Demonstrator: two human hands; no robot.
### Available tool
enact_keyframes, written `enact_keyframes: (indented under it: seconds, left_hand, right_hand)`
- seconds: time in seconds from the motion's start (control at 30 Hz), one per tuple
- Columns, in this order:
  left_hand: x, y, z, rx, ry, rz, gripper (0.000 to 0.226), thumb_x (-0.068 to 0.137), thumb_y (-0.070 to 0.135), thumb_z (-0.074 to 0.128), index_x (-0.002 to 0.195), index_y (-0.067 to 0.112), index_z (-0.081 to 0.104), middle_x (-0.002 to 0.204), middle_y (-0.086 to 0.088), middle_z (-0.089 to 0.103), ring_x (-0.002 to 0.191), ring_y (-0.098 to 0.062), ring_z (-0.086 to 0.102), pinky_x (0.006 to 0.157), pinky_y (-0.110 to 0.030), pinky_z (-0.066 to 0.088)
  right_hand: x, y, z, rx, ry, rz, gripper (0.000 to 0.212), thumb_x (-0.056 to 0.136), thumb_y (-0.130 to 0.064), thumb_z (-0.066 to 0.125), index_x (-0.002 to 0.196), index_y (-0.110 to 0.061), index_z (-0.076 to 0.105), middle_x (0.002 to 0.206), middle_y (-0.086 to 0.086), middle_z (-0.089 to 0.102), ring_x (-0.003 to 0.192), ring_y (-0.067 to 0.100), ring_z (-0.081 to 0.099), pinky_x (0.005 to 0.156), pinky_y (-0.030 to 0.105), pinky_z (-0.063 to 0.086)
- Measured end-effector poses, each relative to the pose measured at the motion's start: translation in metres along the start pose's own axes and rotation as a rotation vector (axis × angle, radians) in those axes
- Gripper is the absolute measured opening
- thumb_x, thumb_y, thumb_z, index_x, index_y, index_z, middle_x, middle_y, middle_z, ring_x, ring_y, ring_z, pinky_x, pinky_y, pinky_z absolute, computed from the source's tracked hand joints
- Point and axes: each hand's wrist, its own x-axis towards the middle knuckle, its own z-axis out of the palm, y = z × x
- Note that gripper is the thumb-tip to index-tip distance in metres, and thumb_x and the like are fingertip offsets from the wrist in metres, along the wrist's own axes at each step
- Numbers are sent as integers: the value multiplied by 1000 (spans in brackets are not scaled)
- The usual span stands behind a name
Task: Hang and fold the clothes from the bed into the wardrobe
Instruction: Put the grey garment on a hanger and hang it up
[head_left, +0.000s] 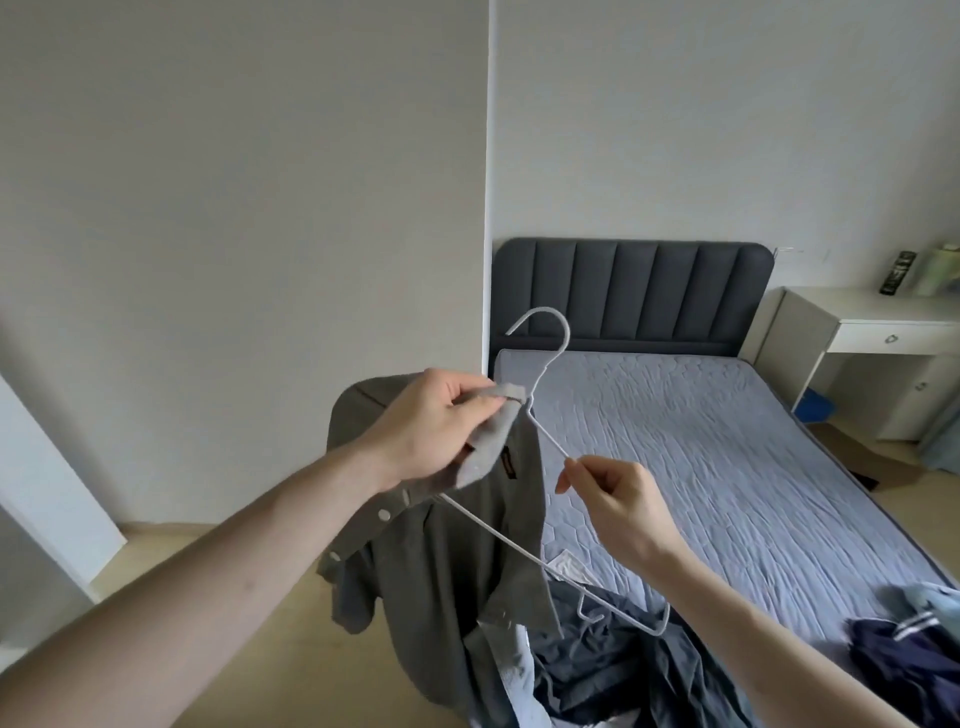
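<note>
Your left hand grips the shirt collar; right hand pinches the hanger, hook up, long axis running down-right.

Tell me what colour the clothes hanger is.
White: the thin wire hanger, seen in the head view, pinched by the right hand.

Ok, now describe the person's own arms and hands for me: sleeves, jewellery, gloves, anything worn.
Both forearms are bare as far as the frame shows; no sleeve edge comes into view on either side. The left hand and the right hand wear no gloves, and no rings, watch or bracelet show on the fingers or wrists. The fingernails that can be seen look short and unpainted. No marks or bandages are visible.
</note>
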Motion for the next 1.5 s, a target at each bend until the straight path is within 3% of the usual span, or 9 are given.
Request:
enact_keyframes:
  seconds: [0.1, 0.2, 0.4, 0.6, 0.8, 0.9, 1.1, 1.33, 1.5]
  left_hand:
    - [-12, -3, 13, 77, -74, 45, 28, 104, 38, 53, 115, 26, 76, 90, 0, 77, 84, -27, 70, 81, -43, 56]
    - [-18, -2, 12, 239, -104, 103, 20, 104, 33, 57, 108, 28, 76, 72, 21, 65, 61, -4, 57, 62, -24, 43]
    - [-11, 0, -17, 454, -241, 122, 22, 96, 49, 63, 113, 41, 73, 114, 23, 50, 107, 2, 55, 94, -21, 45]
    - [35, -6, -42, 578, 81, 258, 33, 90, 22, 71, 120, 26, 60, 124, 10, 54, 112, -6, 49, 96, -22, 36]
    - [44, -48, -29, 703, -159, 55, 26, 98, 14, 57, 82, 31, 69, 78, 14, 68, 75, -18, 62, 70, -37, 51]
    - [39, -61, -29, 810, -242, 49, 26, 105, 25, 52, 105, 38, 75, 83, 17, 70, 74, -16, 63, 70, -37, 52]
    - [47, -71, -38, 739, -80, -33, 37, 107, 34, 48, 71, 34, 59, 58, 12, 56, 59, -17, 55, 55, -32, 33]
    - [73, -62, -73, 381, 266, -1, 34, 103, 33, 47, 84, 9, 62, 76, -9, 67, 71, -24, 56, 65, -36, 39]
    - [75, -9, -79, 89, 223, 132, 34, 108, 21, 44, 79, 20, 62, 75, 17, 64, 72, -2, 54, 74, -30, 42]
  right_hand:
    - [-3, 3, 2, 71, 78, -30, 38, 104, -20, 56, 70, -13, 70, 45, -6, 28, 41, 10, 20, 43, 22, 17]
    - [-6, 4, 2, 121, 127, -77, 38, 104, -18, 56, 68, -11, 68, 47, -3, 29, 42, 10, 22, 43, 22, 17]
    - [0, 4, -5, 174, 164, -135, 38, 104, -15, 57, 68, -8, 65, 50, 1, 28, 45, 12, 22, 46, 24, 16]
    - [4, 4, -3, 138, 153, -160, 37, 104, -16, 57, 69, -8, 66, 47, -5, 31, 42, 9, 24, 45, 22, 19]
    - [-6, 24, 1, 4, 97, -111, 37, 101, -16, 62, 64, -14, 67, 42, -9, 33, 39, 6, 26, 42, 20, 20]
    - [-12, 34, -3, -58, 74, -70, 37, 101, -18, 62, 64, -18, 68, 41, -9, 35, 38, 7, 26, 42, 21, 19]
    - [-23, 52, -17, -153, 29, 21, 37, 100, -20, 62, 65, -20, 71, 40, -8, 35, 38, 8, 25, 42, 21, 18]
    - [-23, 62, -30, -229, 21, 87, 37, 101, -25, 61, 66, -23, 71, 40, -7, 40, 38, 10, 29, 43, 24, 24]
    - [-9, 53, -25, -287, 82, 46, 37, 100, -25, 62, 65, -25, 72, 39, -6, 41, 36, 9, 30, 42, 17, 25]
